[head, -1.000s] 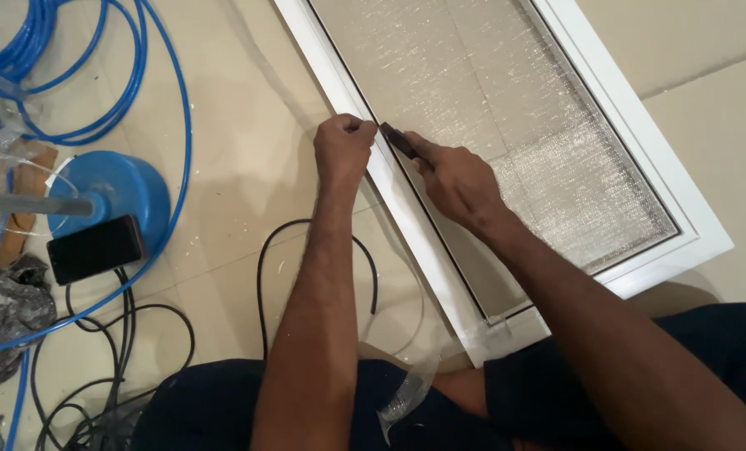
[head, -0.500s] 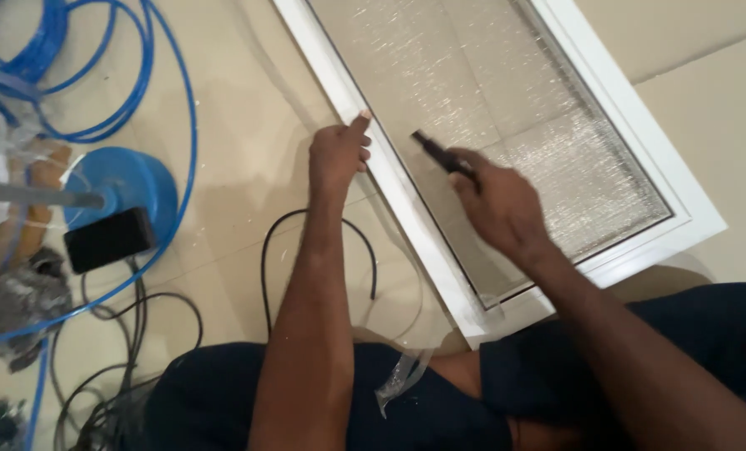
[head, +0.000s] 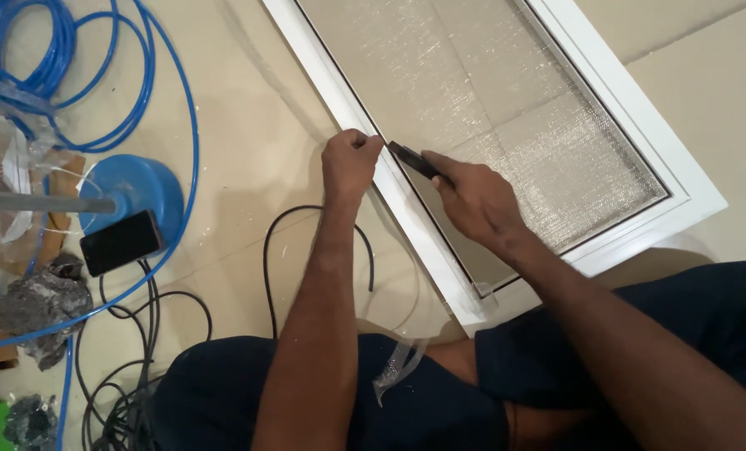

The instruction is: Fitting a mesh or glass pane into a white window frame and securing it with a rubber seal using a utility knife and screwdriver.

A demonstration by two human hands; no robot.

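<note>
White frame [head: 406,196] lay on floor, mesh [head: 490,108] inside. Left hand [head: 350,163] clenched at frame edge; right hand [head: 473,199] gripped dark cutter [head: 413,159].

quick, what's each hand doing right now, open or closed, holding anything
Left hand: closed, pinching something at the white frame's edge; what it grips cannot be told.
Right hand: closed on a dark tool.

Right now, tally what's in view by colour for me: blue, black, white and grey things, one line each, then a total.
Blue: 2, coiled blue hose and round blue base
Black: 3, dark tool in the right hand, phone, black cable near the left hand
White: 1, screen frame
Grey: 1, crumpled wad
Total: 7
</note>
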